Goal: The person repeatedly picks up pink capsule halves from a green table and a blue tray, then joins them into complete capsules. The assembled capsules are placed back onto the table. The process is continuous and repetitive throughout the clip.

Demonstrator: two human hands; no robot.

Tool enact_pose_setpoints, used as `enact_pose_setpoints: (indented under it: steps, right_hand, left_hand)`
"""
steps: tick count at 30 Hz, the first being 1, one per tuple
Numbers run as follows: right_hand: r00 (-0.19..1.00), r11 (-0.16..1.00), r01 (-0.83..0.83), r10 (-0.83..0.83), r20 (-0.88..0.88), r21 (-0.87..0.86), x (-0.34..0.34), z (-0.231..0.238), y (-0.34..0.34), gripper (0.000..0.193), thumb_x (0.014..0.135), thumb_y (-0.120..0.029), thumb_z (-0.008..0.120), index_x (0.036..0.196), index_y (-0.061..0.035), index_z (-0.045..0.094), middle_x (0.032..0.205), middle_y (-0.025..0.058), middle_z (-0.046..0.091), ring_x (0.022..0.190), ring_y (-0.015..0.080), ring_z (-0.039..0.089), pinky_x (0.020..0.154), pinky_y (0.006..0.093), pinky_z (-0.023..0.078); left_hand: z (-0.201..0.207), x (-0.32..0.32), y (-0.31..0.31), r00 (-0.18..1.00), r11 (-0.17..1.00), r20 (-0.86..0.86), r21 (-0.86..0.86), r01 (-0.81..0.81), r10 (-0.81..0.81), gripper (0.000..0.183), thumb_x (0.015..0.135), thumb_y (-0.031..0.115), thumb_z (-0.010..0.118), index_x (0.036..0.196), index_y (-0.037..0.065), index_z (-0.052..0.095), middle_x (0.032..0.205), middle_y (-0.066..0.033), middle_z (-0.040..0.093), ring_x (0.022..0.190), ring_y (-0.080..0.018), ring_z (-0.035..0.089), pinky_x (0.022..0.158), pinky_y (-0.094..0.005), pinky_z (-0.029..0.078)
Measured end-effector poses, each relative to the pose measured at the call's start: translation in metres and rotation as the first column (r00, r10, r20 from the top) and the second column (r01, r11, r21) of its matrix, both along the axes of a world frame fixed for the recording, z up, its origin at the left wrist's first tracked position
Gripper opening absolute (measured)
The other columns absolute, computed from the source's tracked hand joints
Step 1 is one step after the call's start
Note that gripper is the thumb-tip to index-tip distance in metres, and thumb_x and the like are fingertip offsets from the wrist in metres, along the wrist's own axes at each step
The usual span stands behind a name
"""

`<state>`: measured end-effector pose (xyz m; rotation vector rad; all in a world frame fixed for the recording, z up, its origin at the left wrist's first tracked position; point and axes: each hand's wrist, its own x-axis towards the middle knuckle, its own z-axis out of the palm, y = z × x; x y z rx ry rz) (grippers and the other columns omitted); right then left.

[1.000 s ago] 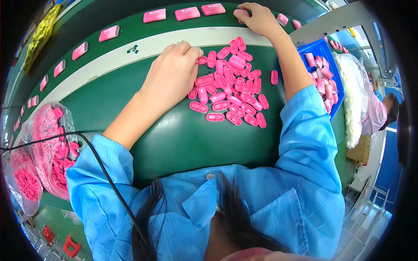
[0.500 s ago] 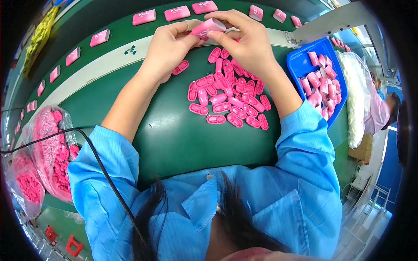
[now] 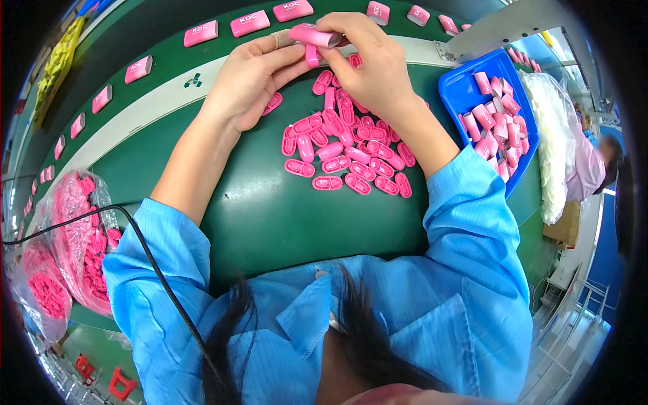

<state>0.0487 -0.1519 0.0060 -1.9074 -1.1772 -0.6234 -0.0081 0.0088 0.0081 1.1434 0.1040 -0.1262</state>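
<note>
Near the far edge of the green table, my right hand (image 3: 381, 67) pinches a glossy pink oval casing (image 3: 314, 35), its open end turned to the right. My left hand (image 3: 250, 84) has its fingertips closed on a small bright pink plastic cap (image 3: 312, 55) just under the casing. Whether the two parts touch is hard to make out. Below my hands lies a loose pile of pink oval caps (image 3: 334, 165), several with their hollow side up. One more cap (image 3: 273, 103) rests beside my left wrist.
Beyond a pale rail (image 3: 162, 100), pink casings (image 3: 250, 23) stand in a curved row on a green belt. At right is a blue tray (image 3: 451, 111) of pink casings. Clear bags (image 3: 57, 223) of pink parts lie left, crossed by a black cable (image 3: 152, 253). A person (image 3: 586, 172) is far right.
The casing has turned in my fingers, and the small pink cap now shows beneath it. The row of casings on the belt has shifted left past the rail.
</note>
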Motion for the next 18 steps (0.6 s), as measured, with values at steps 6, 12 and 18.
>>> enact_pose_setpoints:
  steps: [6,12,18]
  right_hand:
    - [0.996,1.000,0.020,-0.022,0.082,0.024,0.001,0.002,0.002,0.023,0.077,0.002,0.062,0.099,-0.0013,0.059,0.094,0.0096,0.061,0.080,0.0209,0.062,0.070,0.0290,0.052]
    - [0.983,1.000,0.004,-0.007,0.185,0.016,0.001,0.004,-0.003,0.025,0.074,0.001,0.060,0.098,-0.0049,0.060,0.094,0.0103,0.059,0.085,0.0285,0.058,0.074,0.0347,0.049]
    - [0.823,0.953,0.020,0.155,-0.546,0.301,0.013,0.008,-0.008,0.022,0.081,0.001,0.063,0.103,0.0007,0.059,0.097,0.0081,0.064,0.080,0.0151,0.063,0.071,0.0251,0.052]
  left_hand:
    - [-0.001,0.000,-0.001,0.996,0.999,-0.081,0.021,-0.032,0.034,0.023,0.091,0.010,0.054,0.107,-0.006,0.058,0.102,-0.0122,0.062,0.097,-0.0188,0.062,0.090,-0.0267,0.050]
    - [0.002,0.001,0.007,0.995,0.997,-0.063,-0.008,0.083,-0.083,0.023,0.090,0.013,0.056,0.106,-0.003,0.060,0.100,-0.0118,0.063,0.093,-0.0190,0.064,0.085,-0.0248,0.053]
    - [-0.005,0.008,0.014,0.998,0.997,0.022,0.042,0.064,-0.065,0.026,0.089,0.011,0.056,0.112,-0.003,0.057,0.104,-0.0122,0.063,0.099,-0.0190,0.062,0.089,-0.0275,0.051]
